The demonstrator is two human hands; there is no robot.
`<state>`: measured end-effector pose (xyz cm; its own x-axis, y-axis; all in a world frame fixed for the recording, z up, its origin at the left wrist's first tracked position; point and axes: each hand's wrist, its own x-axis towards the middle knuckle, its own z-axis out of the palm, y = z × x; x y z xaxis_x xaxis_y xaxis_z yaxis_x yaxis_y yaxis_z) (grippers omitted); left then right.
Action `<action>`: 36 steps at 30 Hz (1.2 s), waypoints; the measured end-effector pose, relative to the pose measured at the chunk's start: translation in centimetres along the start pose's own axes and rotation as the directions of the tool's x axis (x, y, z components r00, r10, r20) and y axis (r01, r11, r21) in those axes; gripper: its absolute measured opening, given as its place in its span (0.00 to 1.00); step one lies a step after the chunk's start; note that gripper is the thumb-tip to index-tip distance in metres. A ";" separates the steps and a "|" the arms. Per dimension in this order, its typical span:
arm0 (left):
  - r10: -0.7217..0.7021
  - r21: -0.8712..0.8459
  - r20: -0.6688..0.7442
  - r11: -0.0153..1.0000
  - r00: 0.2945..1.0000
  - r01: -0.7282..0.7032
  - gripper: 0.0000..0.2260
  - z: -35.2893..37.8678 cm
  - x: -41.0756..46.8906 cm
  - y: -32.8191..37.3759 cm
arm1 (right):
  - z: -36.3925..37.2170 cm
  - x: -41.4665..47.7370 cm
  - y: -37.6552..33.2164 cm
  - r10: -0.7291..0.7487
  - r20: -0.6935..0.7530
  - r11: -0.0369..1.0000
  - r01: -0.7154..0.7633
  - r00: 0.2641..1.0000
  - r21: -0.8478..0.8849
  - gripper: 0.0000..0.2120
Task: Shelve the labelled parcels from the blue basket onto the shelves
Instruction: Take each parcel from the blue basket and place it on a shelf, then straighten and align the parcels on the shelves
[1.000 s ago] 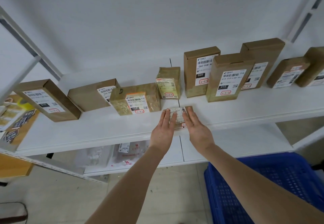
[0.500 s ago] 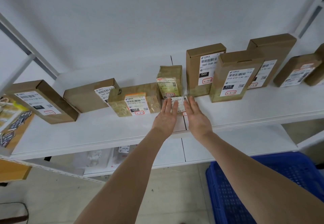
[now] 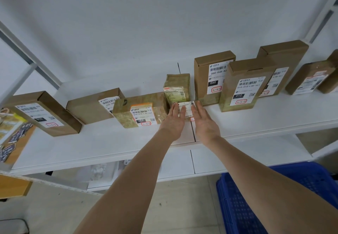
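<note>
Small parcel (image 3: 185, 107) flat on upper shelf (image 3: 274, 122), label up. Just in front of an upright taped parcel (image 3: 176, 87), between a low taped parcel (image 3: 140, 112) and the 060 box (image 3: 213, 77). Pressed from above by left grip (image 3: 172, 122) and right grip (image 3: 205, 124), both wide, fingers straight, curled round nothing. More brown boxes standing in a row along the same shelf, labels forward. On lower shelf (image 3: 228, 160), clear bags (image 3: 102, 171). On the floor at right, blue basket (image 3: 232, 215), mesh walls showing, inside partly hidden by the right forearm.
</note>
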<state>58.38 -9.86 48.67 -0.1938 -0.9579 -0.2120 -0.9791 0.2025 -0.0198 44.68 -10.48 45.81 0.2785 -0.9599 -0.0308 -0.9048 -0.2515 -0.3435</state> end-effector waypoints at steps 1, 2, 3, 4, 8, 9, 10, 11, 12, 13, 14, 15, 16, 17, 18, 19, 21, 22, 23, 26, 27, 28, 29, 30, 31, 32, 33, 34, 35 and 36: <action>-0.006 -0.005 -0.001 1.000 1.000 0.006 0.38 -0.2 -0.1 -0.1 | -0.2 0.0 -0.1 0.006 0.010 1.000 -0.006 1.000 -0.008 0.39; -0.015 -0.020 -0.001 1.000 1.000 0.015 0.38 -0.5 -0.2 -0.1 | -0.4 -0.1 -0.1 0.013 0.015 1.000 -0.013 1.000 -0.020 0.39; -0.025 -0.040 -0.002 0.999 1.000 0.025 0.38 -0.7 -0.3 -0.1 | -0.7 -0.1 -0.2 0.017 0.012 0.999 -0.016 1.000 -0.034 0.40; -0.036 -0.059 -0.004 0.998 0.999 0.036 0.38 -1.0 -0.4 0.0 | -1.0 -0.2 -0.3 0.013 0.004 0.999 -0.013 1.000 -0.052 0.40; -0.067 -0.101 -0.036 0.993 0.997 0.063 0.38 -2.2 -1.6 0.1 | -2.3 -0.6 -0.9 -0.020 -0.031 0.994 0.016 0.999 -0.108 0.37; -0.069 -0.103 -0.048 0.993 0.996 0.064 0.38 -2.4 -1.9 0.1 | -2.7 -0.8 -1.0 -0.016 -0.032 0.994 0.013 0.999 -0.110 0.36; -0.070 -0.098 -0.059 0.993 0.996 0.064 0.37 -2.6 -2.2 0.1 | -3.1 -1.0 -1.2 -0.011 -0.031 0.994 0.008 0.999 -0.110 0.36; -0.069 -0.087 -0.070 0.994 0.995 0.062 0.36 -2.9 -2.6 0.0 | -3.4 -1.2 -1.4 -0.007 -0.032 0.994 0.004 0.999 -0.112 0.37; -0.067 -0.073 -0.080 0.995 0.995 0.061 0.36 -3.1 -2.9 -0.1 | -3.7 -1.5 -1.7 -0.003 -0.034 0.993 0.000 0.999 -0.114 0.39; -0.066 -0.062 -0.089 0.996 0.994 0.060 0.36 -3.3 -3.2 -0.1 | -4.0 -1.7 -2.0 0.001 -0.036 0.993 -0.005 0.999 -0.116 0.40; -0.064 -0.057 -0.096 0.997 0.993 0.059 0.35 -3.4 -3.4 -0.2 | -4.3 -1.9 -2.2 0.004 -0.037 0.993 -0.008 0.999 -0.117 0.41; -0.062 -0.057 -0.103 0.997 0.993 0.056 0.35 -3.6 -3.6 -0.2 | -4.6 -2.1 -2.5 0.004 -0.036 0.993 -0.008 0.999 -0.119 0.41; -0.059 -0.061 -0.107 0.997 0.992 0.053 0.35 -3.7 -3.9 -0.1 | -4.9 -2.3 -2.7 0.003 -0.036 0.992 -0.007 0.999 -0.123 0.40; -0.057 -0.066 -0.110 0.997 0.992 0.050 0.34 -3.8 -4.1 -0.1 | -5.1 -2.5 -2.8 0.003 -0.040 0.992 -0.008 0.999 -0.125 0.40; -0.055 -0.067 -0.112 0.997 0.992 0.048 0.34 -3.9 -4.3 0.0 | -5.4 -2.6 -2.9 0.008 -0.049 0.992 -0.014 0.999 -0.124 0.40; -0.050 -0.063 -0.115 0.997 0.992 0.043 0.33 -4.0 -4.5 0.1 | -5.6 -2.8 -3.0 0.016 -0.058 0.993 -0.023 0.998 -0.118 0.40; -0.039 -0.041 -0.123 0.999 0.992 0.034 0.33 -4.2 -4.8 0.2 | -6.2 -3.0 -3.1 0.031 -0.071 0.993 -0.038 0.997 -0.108 0.39; -0.034 -0.026 -0.129 0.999 0.991 0.031 0.32 -4.4 -5.0 0.1 | -6.5 -3.0 -3.3 0.033 -0.078 0.993 -0.042 0.996 -0.111 0.39; -0.033 -0.012 -0.134 0.999 0.990 0.032 0.32 -4.7 -5.2 0.1 | -6.8 -3.1 -3.4 0.033 -0.084 0.992 -0.043 0.996 -0.115 0.40; -0.059 -0.005 -0.151 0.998 0.987 0.059 0.32 -5.9 -5.9 -0.4 | -7.5 -3.2 -4.1 0.022 -0.107 0.994 -0.033 0.994 -0.105 0.41; -0.078 -0.018 -0.156 0.997 0.985 0.077 0.31 -6.3 -6.2 -0.7 | -7.8 -3.2 -4.5 0.012 -0.120 0.995 -0.024 0.993 -0.100 0.41; -0.098 -0.030 -0.161 0.995 0.982 0.095 0.30 -6.7 -6.6 -0.8 | -8.0 -3.3 -4.9 -0.002 -0.134 0.995 -0.011 0.991 -0.097 0.41; -0.115 -0.038 -0.166 0.993 0.979 0.111 0.30 -7.1 -7.0 -1.1 | -8.3 -3.3 -5.3 -0.021 -0.145 0.995 0.008 0.989 -0.096 0.41; -0.129 -0.038 -0.170 0.991 0.977 0.124 0.30 -7.6 -7.5 -1.3 | -8.4 -3.3 -5.8 -0.043 -0.150 0.995 0.029 0.988 -0.092 0.41; -0.141 -0.033 -0.174 0.990 0.975 0.137 0.29 -8.0 -7.9 -1.6 | -8.6 -3.4 -6.2 -0.064 -0.152 0.995 0.051 0.986 -0.087 0.40; -0.155 -0.025 -0.185 0.988 0.970 0.153 0.29 -8.5 -8.4 -1.9 | -8.9 -3.5 -6.8 -0.084 -0.156 0.994 0.071 0.984 -0.084 0.40; -0.173 -0.021 -0.203 0.985 0.964 0.172 0.28 -9.0 -8.8 -2.3 | -9.3 -3.6 -7.3 -0.100 -0.161 0.993 0.087 0.982 -0.083 0.39; -0.191 -0.022 -0.222 0.981 0.956 0.191 0.29 -9.7 -9.1 -2.7 | -9.9 -3.7 -7.9 -0.116 -0.167 0.991 0.103 0.979 -0.084 0.38; -0.204 -0.016 -0.241 0.978 0.949 0.206 0.29 -10.5 -9.6 -3.1 | -10.6 -3.8 -8.4 -0.137 -0.178 0.989 0.123 0.974 -0.087 0.37; -0.210 0.003 -0.262 0.976 0.942 0.218 0.30 -11.4 -10.0 -3.4 | -11.4 -3.8 -9.0 -0.164 -0.197 0.985 0.148 0.967 -0.093 0.37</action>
<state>62.94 -3.26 62.00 0.0066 -0.9982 0.0600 -0.9976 -0.0108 -0.0689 48.12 -5.95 59.68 0.3540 -0.9111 0.2111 -0.8798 -0.4010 -0.2553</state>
